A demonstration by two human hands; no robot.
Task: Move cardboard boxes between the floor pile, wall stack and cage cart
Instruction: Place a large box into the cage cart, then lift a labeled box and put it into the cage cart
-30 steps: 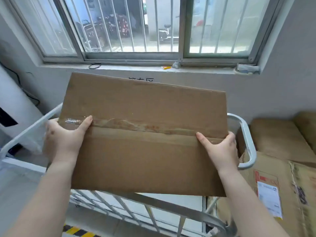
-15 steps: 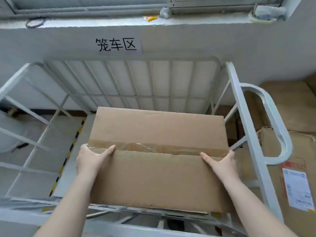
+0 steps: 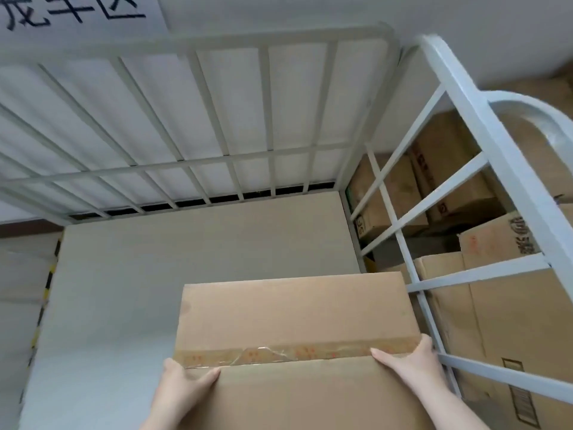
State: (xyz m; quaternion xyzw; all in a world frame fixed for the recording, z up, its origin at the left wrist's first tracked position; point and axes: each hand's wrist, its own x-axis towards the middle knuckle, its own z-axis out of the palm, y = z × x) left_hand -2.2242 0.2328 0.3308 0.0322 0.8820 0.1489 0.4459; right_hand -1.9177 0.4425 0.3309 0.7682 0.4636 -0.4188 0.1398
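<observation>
A brown cardboard box [image 3: 294, 311] sits low inside the cage cart [image 3: 310, 150], toward the near right corner of the cart's pale floor, its right end close to the cart's right side bars. A strip of wrinkled clear tape [image 3: 279, 355] runs across the box top along the seam between its flaps.

The left hand [image 3: 183, 389] grasps the box's left end, thumb lying across the top just under the tape and the fingers out of sight round the side. The right hand [image 3: 409, 361] grasps the right end the same way, thumb on top at the end of the tape. Whether the box bottom touches the cart floor cannot be told.

The cart's back panel of white bars stands against a grey wall, where a paper sign [image 3: 77, 10] with large black characters hangs at the upper left. A rounded white handle [image 3: 539, 119] loops off the cart's right side. Beyond those bars more cardboard boxes [image 3: 511, 321] are stacked, some bearing printed marks. Yellow and black floor tape [image 3: 46, 283] runs along the cart's left edge.
</observation>
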